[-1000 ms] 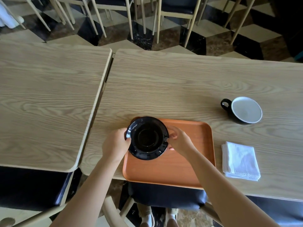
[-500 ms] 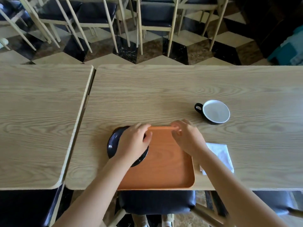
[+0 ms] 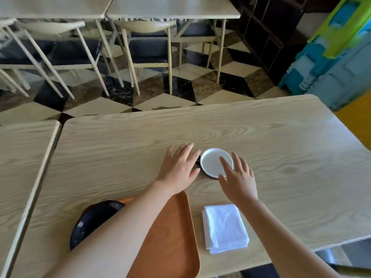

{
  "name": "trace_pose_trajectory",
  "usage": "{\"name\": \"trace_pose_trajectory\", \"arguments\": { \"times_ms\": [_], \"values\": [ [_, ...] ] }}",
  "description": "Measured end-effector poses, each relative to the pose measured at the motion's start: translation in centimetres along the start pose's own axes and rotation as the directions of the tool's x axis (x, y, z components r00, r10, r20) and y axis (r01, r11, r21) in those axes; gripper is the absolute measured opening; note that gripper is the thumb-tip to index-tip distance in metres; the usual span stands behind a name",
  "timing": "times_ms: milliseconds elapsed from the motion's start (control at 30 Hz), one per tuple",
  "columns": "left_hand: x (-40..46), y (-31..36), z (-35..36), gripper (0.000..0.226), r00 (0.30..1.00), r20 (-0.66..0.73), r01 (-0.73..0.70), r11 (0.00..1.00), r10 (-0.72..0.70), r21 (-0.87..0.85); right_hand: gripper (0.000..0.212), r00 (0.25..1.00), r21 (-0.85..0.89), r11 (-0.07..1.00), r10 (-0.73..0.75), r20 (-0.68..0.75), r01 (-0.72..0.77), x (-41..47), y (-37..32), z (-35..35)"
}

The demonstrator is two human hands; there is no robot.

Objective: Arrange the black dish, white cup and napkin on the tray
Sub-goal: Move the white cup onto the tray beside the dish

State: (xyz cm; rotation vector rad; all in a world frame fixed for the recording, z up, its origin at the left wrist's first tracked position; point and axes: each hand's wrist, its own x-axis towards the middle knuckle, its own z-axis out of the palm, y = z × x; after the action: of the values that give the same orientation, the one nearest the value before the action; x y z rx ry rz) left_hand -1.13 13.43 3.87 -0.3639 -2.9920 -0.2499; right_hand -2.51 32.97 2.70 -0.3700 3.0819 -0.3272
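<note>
The white cup [image 3: 212,162], black outside, stands on the table beyond the tray. My left hand [image 3: 178,167] is open just left of it, fingers spread, covering the cup's handle. My right hand [image 3: 236,177] is open at its right, fingertips over the rim. Neither hand grips the cup. The black dish [image 3: 92,219] lies at the left end of the orange tray [image 3: 170,237], partly hidden by my left forearm. The folded white napkin [image 3: 224,227] lies on the table right of the tray.
A second wooden table [image 3: 22,167] adjoins on the left with a narrow gap. Chairs with dark seats [image 3: 148,47] stand beyond the far edge. Blue and green plastic objects [image 3: 337,63] are at the far right. The table's right corner slopes away near me.
Both hands have left the dish and tray and moved forward to either side of the white cup. The dish stays on the tray's left end. The camera has tilted up and right.
</note>
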Motion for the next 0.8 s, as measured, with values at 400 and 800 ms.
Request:
{"name": "trace_pose_trajectory", "arguments": {
  "times_ms": [400,800],
  "values": [
    [3.0,0.9,5.7,0.053,0.993,0.115,0.05,0.975,-0.026,-0.215,0.051,0.994,0.28,0.958,-0.088,0.072,0.065,2.2,3.5,2.9],
    [-5.6,-1.1,1.5,0.049,0.987,-0.066,0.118,0.933,-0.148,-0.339,0.057,0.957,0.409,0.873,-0.289,-0.005,0.266,-1.4,-1.8,0.7]
  ]
}}
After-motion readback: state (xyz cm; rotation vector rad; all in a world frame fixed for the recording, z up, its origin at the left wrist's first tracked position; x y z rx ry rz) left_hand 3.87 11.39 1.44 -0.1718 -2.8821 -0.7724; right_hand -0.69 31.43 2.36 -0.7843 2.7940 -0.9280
